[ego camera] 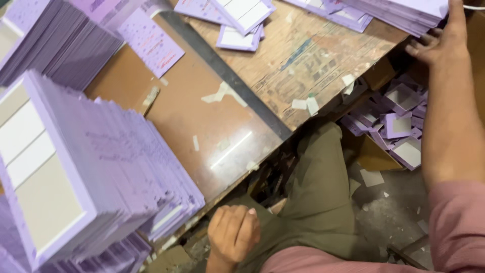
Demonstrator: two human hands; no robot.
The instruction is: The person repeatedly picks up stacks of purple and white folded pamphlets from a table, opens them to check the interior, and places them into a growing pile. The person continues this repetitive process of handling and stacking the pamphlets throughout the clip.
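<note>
Brown worktable (212, 126), right hand (437, 43) touching lilac card stack (404, 12) (far edge)

I note a worn brown wooden table (313, 55) strewn with white paper scraps (305, 103). A dark metal strip (227, 76) crosses it. Loose purple cards (399, 126) lie heaped on the grey floor (389, 207) below.
</note>
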